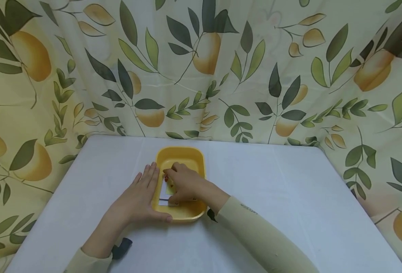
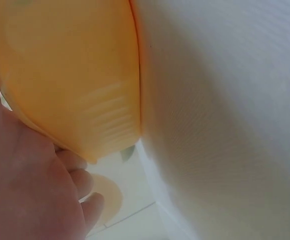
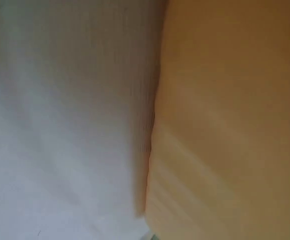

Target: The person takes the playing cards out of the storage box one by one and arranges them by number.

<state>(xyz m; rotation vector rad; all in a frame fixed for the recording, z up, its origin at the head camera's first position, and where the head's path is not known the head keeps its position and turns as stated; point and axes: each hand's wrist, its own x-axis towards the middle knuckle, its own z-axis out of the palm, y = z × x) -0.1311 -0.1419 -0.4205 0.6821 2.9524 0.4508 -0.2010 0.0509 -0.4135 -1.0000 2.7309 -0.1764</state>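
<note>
A yellow plastic tray (image 1: 180,152) with rounded corners stands on the white table. Flat inside it lie white cards (image 1: 164,192), the top one with a small red and yellow picture, partly covered by my right hand (image 1: 188,184). That hand reaches in over the right rim and grips the top card between thumb and fingers at its edges. Along the left rim rests my left hand (image 1: 137,199), fingers straight and thumb out by the near corner. In the left wrist view, the palm (image 2: 30,185) lies against the tray's outer wall (image 2: 70,70). Only the tray's side (image 3: 224,125) shows in the right wrist view.
A white cloth (image 1: 272,182) covers the table. Behind and beside it hangs a curtain (image 1: 235,76) with a leaf and fruit print. Dark straps (image 1: 121,248) show at both wrists.
</note>
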